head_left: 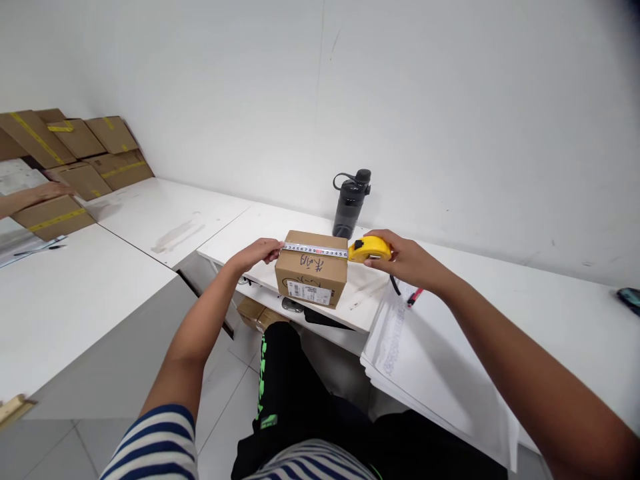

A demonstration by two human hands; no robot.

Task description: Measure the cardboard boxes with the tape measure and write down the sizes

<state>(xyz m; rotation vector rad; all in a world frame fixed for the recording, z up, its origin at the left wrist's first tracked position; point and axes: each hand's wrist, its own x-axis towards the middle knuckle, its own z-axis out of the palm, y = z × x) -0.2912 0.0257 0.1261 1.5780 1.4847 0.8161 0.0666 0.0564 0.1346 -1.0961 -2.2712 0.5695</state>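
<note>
A small brown cardboard box (313, 270) with handwriting on top and a white label on its front stands at the front edge of the white desk. Across its top lies the pulled-out blade of a yellow tape measure (371, 249). My right hand (403, 257) is closed around the tape measure's case, just off the box's right side. At the box's left edge, my left hand (260, 253) pinches the end of the blade, its fingertips close against the cardboard.
A dark water bottle (350, 203) stands behind the box by the wall. Stacked paper (440, 353) with a red and black pen (415, 297) lies to the right. Taped cardboard boxes (80, 140) are piled at far left, where another person's hand (53, 191) rests on one.
</note>
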